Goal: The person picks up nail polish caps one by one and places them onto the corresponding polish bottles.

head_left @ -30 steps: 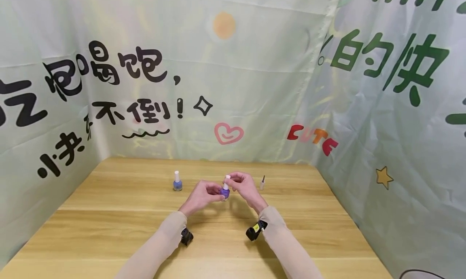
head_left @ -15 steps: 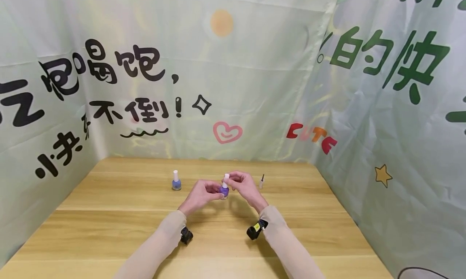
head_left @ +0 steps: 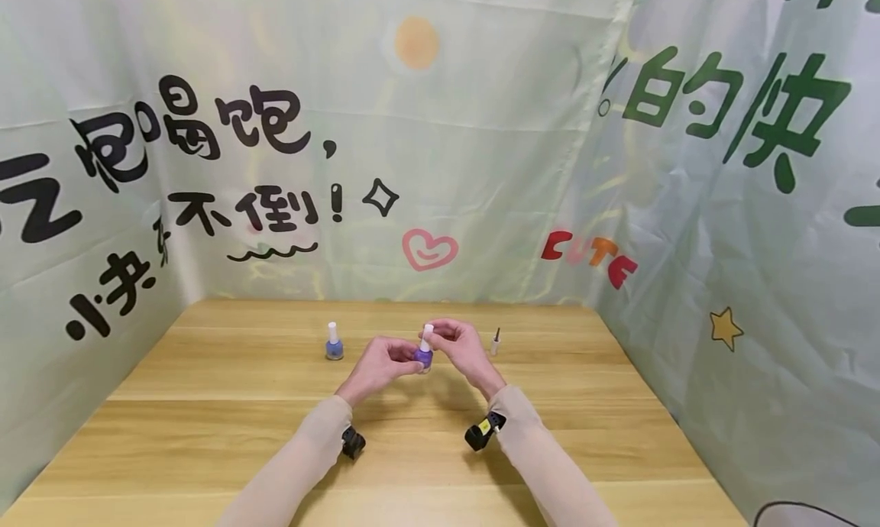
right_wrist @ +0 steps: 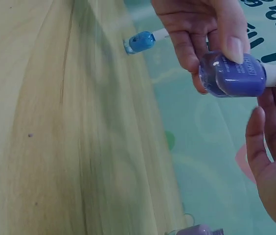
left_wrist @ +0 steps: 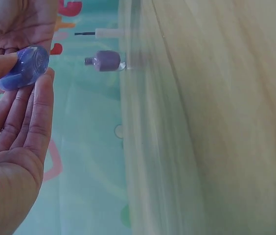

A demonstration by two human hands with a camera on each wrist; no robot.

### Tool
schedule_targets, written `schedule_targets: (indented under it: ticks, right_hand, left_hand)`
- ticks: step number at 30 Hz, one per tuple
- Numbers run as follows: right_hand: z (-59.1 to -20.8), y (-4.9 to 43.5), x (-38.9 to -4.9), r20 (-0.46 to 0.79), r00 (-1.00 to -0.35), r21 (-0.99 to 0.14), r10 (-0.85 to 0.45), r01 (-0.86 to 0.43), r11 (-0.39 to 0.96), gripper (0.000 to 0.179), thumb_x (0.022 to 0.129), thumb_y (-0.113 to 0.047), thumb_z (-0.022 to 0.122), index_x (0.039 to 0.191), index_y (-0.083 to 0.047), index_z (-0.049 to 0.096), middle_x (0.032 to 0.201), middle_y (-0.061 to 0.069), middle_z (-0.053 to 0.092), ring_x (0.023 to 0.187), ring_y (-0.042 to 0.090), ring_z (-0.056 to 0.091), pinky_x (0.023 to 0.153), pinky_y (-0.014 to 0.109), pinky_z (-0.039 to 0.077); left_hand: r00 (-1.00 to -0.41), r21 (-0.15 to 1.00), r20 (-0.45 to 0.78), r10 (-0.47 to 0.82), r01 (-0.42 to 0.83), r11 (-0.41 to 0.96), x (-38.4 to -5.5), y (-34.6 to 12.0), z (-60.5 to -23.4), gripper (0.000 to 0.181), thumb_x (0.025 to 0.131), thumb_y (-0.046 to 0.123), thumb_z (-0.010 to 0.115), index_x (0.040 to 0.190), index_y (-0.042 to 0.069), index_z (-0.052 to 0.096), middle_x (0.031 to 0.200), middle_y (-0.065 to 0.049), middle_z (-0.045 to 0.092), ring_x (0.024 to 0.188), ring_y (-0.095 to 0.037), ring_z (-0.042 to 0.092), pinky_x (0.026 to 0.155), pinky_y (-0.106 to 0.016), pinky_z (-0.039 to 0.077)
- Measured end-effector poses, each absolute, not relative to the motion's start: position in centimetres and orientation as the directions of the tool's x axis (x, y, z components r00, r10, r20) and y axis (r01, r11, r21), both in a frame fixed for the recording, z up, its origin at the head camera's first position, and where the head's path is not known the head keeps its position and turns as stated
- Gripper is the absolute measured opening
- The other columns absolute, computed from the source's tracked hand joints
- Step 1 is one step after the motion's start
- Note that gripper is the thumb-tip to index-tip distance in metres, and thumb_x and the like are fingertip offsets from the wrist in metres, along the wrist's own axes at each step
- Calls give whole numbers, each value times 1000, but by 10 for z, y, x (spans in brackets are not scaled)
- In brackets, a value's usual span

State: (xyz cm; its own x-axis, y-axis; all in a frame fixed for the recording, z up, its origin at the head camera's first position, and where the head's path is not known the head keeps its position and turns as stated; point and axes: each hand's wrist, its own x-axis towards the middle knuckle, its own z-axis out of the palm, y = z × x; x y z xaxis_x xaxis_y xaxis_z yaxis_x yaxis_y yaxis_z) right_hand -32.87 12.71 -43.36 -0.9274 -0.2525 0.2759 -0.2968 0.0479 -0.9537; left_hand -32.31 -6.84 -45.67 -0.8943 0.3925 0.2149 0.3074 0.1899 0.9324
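In the head view my left hand (head_left: 380, 368) pinches a purple nail polish bottle (head_left: 422, 358) by its body, thumb across the label side. My right hand (head_left: 462, 353) grips the bottle's white cap (head_left: 427, 337) with fingertips and thumb. The cap sits on the bottle's neck, and the bottle tilts a little. The right wrist view shows purple polish (right_wrist: 241, 78) through the glass. An uncapped mauve nail polish bottle (left_wrist: 107, 61) stands behind in the left wrist view, beside a white brush cap (left_wrist: 107, 33) with its dark brush pointing up. In the head view my right hand hides that mauve bottle.
A blue nail polish bottle (head_left: 334, 349) with a white cap stands upright on the wooden table (head_left: 227, 435), left of my hands. Printed cloth (head_left: 502, 168) hangs along the table's back and both sides. Each wrist carries a small black camera (head_left: 353, 443).
Both hands and the purple nail polish bottle rise very slightly, their grips unchanged. The head view shifts a little. The blue bottle and the brush cap stay in place.
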Motion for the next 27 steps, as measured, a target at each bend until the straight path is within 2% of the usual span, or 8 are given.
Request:
schedule_targets:
  ticks: [4,10,13,18,22,27]
  right_hand:
    - [-435,128,-329,274,-930,-956,-243,-291,40,33,94,-13,66,117,10,61,96,2,74,85,8,67,76,26,55]
    - [-435,131,-329,275,-894,-954,-354,-298,11,40,100,-25,58,126,4,61,116,16,71,97,11,69,86,32,56]
    - [-435,131,-328,279,-892,-953,-357,-302,11,38,99,-23,59,124,7,61,114,19,71,99,14,70,89,34,56]
    - [-434,131,-328,271,-920,-957,-282,-288,21,34,96,-17,64,118,9,62,105,14,74,96,19,71,89,33,55]
    - [-434,130,-329,258,-930,-963,-263,-271,14,31,97,-15,63,120,6,63,108,15,73,94,15,70,89,34,55]
    - [-432,131,-327,244,-899,-962,-364,-270,24,36,101,-22,56,128,1,61,119,18,69,103,16,69,94,37,54]
  left_hand:
    - [-893,931,214,397,309,193,-322,-67,-455,27,82,15,80,106,3,74,91,-10,74,81,-14,69,73,-26,57]
    - [-900,928,197,388,299,221,-313,-66,-446,23,84,8,77,104,-1,73,91,-13,74,79,-13,68,72,-24,55]
    - [-898,928,194,396,299,224,-304,-66,-435,21,84,6,76,104,-2,73,91,-14,74,79,-12,67,72,-24,55]
    - [-891,933,205,404,303,195,-296,-66,-425,22,85,7,75,105,-3,72,91,-12,74,80,-12,68,73,-23,55]
    - [-892,934,211,401,305,186,-306,-64,-436,23,84,11,76,104,-1,73,90,-10,74,80,-13,68,73,-24,55]
    - [-893,929,215,395,311,199,-322,-65,-457,22,82,16,79,100,4,74,88,-7,74,79,-15,69,72,-26,56]
